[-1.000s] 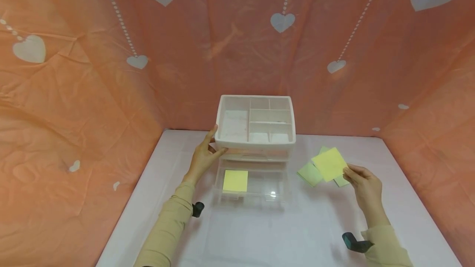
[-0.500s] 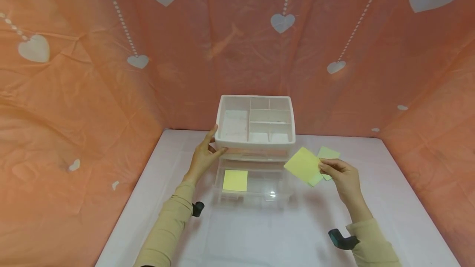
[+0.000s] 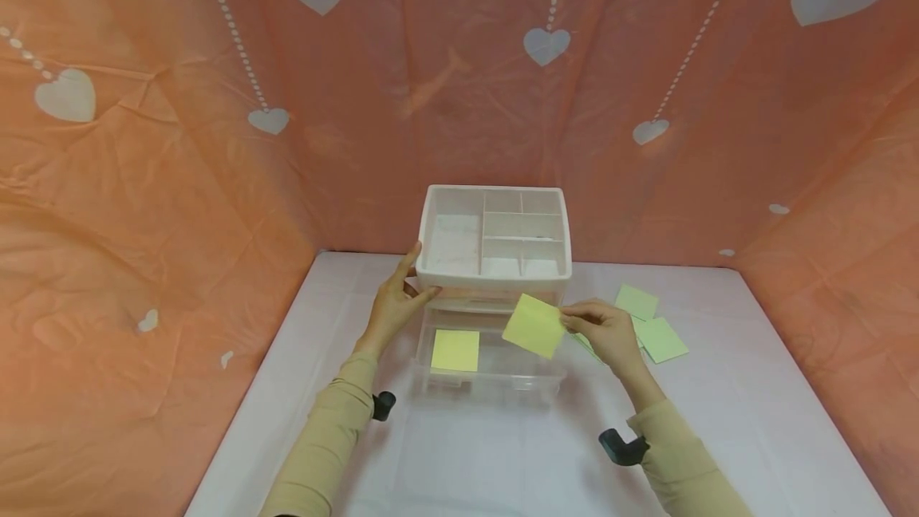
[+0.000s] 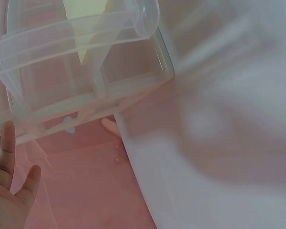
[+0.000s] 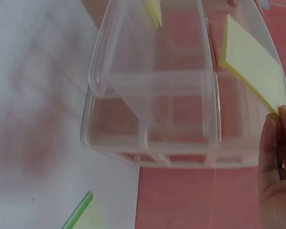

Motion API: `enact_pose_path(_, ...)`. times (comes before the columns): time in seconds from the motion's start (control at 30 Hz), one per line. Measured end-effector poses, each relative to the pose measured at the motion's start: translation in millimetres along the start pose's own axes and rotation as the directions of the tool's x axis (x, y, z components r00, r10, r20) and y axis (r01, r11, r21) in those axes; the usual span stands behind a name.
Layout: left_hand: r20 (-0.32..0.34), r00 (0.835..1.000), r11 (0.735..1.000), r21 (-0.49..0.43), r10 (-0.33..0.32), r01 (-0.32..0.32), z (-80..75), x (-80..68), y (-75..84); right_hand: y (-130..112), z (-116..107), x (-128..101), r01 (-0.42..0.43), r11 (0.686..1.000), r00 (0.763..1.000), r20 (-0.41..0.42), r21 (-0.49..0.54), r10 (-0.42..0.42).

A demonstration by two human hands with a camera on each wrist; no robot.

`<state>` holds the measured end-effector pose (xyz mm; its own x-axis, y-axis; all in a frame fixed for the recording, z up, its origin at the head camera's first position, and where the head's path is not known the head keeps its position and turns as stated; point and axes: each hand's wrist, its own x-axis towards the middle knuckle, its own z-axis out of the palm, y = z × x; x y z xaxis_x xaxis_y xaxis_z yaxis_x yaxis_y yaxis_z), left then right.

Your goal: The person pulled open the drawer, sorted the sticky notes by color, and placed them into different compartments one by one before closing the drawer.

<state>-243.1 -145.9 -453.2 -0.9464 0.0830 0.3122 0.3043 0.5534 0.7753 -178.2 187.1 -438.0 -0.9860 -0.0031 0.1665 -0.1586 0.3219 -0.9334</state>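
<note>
My right hand (image 3: 606,333) pinches one corner of a yellow sticky note pad (image 3: 534,326), tilted over the right part of the pulled-out clear drawer (image 3: 502,381). The pad's thickness shows along its edge in the right wrist view. A second yellow sticky note pad (image 3: 455,350) lies at the left of that drawer. My left hand (image 3: 393,305) rests against the left front corner of the white drawer organizer (image 3: 495,281), fingers spread along its side and thumb at the front. In the left wrist view, the fingers (image 4: 7,148) are extended beside the organizer's frame.
Several pale green sticky note pads (image 3: 661,340) lie on the white table (image 3: 474,461) right of the organizer, partly hidden behind my right hand. A divided tray (image 3: 454,242) tops the organizer. An orange curtain (image 3: 488,118) with hearts surrounds the table.
My right hand has carried the yellow sticky note pad leftward, from above the green pads to above the open drawer. My left hand stays at the organizer's corner.
</note>
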Motion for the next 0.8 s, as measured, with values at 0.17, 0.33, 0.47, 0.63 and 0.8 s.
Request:
enact_pose_path(0.17,0.001,1.0,1.0,0.003,-0.006,0.006,-0.9,-0.6,1.4,1.0,19.0,8.3,0.019,0.995,0.999,0.049,-0.095,-0.014)
enact_pose_path(0.33,0.003,1.0,1.0,0.005,0.001,-0.001,-1.6,-1.1,2.3,4.1,33.7,13.4,0.071,0.983,0.99,0.135,-0.171,-0.048)
enact_pose_path(0.47,0.003,1.0,1.0,0.001,-0.007,0.007,-1.5,-1.0,2.1,6.0,43.8,14.7,0.116,0.966,0.982,0.176,-0.232,-0.076)
enact_pose_path(0.63,0.002,1.0,1.0,-0.002,-0.006,0.006,-0.9,-0.7,1.8,7.7,52.1,12.4,0.119,0.951,0.972,0.227,-0.286,-0.054)
enact_pose_path(0.8,-0.001,1.0,1.0,0.0,0.004,-0.004,-1.5,-1.4,1.9,6.6,55.5,10.6,0.147,0.926,0.964,0.26,-0.347,-0.055)
